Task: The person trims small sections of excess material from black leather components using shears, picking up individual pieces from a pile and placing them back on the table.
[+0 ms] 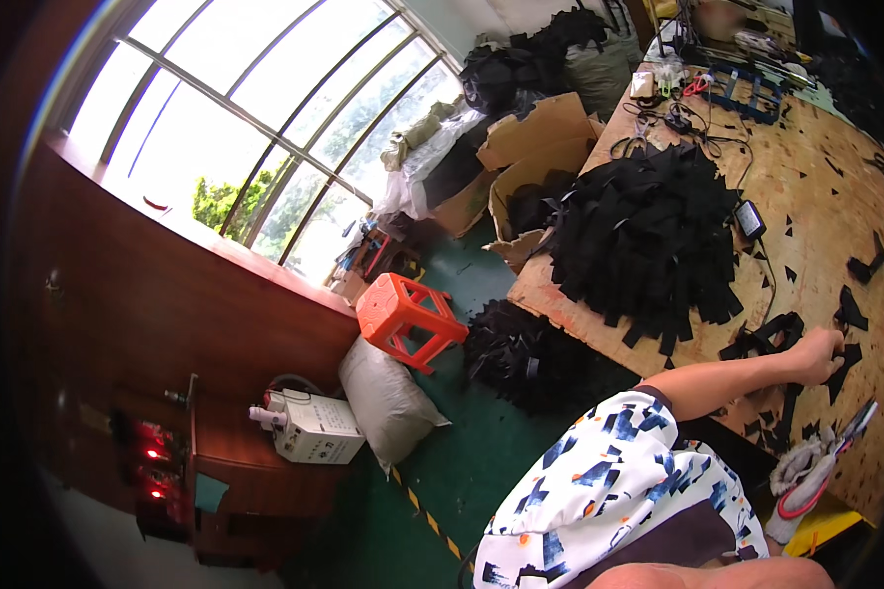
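Note:
My left hand [817,355] reaches over the wooden table [805,255] with its fingers closed on a black fabric strip [843,371]. More black strips [764,337] lie beside it. My right hand [798,483], in a whitish glove, holds scissors [843,447] with red-edged handles; their blades point away over the table's near edge, and the fingers are partly hidden. Beyond the left hand, a large heap of black fabric strips [643,240] covers the table's left side.
A black power adapter [749,220] with its cord lies beside the heap. Farther back are cables, another pair of scissors [631,139] and a blue rack [746,95]. An open cardboard box [535,162], an orange stool [408,316] and a black fabric pile [521,358] stand left of the table.

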Demonstrator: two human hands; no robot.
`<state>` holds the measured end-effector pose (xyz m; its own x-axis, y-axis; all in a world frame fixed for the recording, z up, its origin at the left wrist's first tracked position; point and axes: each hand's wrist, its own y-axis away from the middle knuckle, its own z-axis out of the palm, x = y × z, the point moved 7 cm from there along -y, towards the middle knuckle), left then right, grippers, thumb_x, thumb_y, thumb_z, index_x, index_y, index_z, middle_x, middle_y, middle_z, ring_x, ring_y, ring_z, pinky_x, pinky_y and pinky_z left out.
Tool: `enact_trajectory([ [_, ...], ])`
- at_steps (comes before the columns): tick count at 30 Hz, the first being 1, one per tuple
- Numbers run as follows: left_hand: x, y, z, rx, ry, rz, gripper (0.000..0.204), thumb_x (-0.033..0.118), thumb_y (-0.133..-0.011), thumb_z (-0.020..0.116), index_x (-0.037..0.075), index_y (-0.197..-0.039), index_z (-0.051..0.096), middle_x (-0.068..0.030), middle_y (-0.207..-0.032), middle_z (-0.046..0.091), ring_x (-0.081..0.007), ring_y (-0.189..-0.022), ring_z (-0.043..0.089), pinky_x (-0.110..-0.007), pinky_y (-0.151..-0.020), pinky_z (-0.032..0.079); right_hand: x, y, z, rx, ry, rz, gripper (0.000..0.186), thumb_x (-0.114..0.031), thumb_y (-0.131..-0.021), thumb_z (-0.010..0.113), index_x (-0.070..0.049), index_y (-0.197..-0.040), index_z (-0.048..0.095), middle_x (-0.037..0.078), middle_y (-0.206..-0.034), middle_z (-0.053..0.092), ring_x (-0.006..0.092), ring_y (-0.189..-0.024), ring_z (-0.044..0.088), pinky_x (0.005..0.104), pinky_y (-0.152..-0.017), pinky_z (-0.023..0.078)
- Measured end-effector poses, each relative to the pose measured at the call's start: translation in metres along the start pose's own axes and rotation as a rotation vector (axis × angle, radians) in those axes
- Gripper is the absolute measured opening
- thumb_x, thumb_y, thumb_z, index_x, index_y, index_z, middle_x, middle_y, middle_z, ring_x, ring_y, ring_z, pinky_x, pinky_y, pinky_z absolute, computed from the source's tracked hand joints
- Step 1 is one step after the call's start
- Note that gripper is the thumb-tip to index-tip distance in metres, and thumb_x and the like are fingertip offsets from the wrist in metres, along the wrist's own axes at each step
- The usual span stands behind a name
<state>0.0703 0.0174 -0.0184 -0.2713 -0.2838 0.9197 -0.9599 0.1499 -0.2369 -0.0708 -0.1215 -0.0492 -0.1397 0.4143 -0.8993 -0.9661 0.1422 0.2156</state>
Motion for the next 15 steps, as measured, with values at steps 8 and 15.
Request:
enact_trajectory([
  [8,0.001,0.002,0.0,-0.043,-0.005,-0.035,0.019,0.009,-0.077,0.064,-0.005,-0.088,0.058,-0.0246,-0.08,0.062,-0.0404,-0.079,0.061,-0.043,-0.067,0.048,0.009,-0.009,-0.02,-0.055,0.087,-0.035,0.059,-0.05,-0.096,0.035,-0.006,-0.135,0.035,0.001,-0.062,0.043,0.0069,-0.04,0.034,0.0193,-0.033,0.025],
  [15,0.003,0.002,-0.001,-0.045,-0.005,-0.02,0.019,0.009,-0.077,0.064,-0.005,-0.088,0.059,-0.0244,-0.08,0.062,-0.04,-0.079,0.061,-0.043,-0.068,0.048,0.0,0.001,-0.002,-0.043,0.069,-0.027,0.057,-0.046,-0.095,0.04,-0.009,-0.138,0.032,0.0,-0.06,0.042,0.0073,-0.037,0.033,0.0196,-0.03,0.025],
])
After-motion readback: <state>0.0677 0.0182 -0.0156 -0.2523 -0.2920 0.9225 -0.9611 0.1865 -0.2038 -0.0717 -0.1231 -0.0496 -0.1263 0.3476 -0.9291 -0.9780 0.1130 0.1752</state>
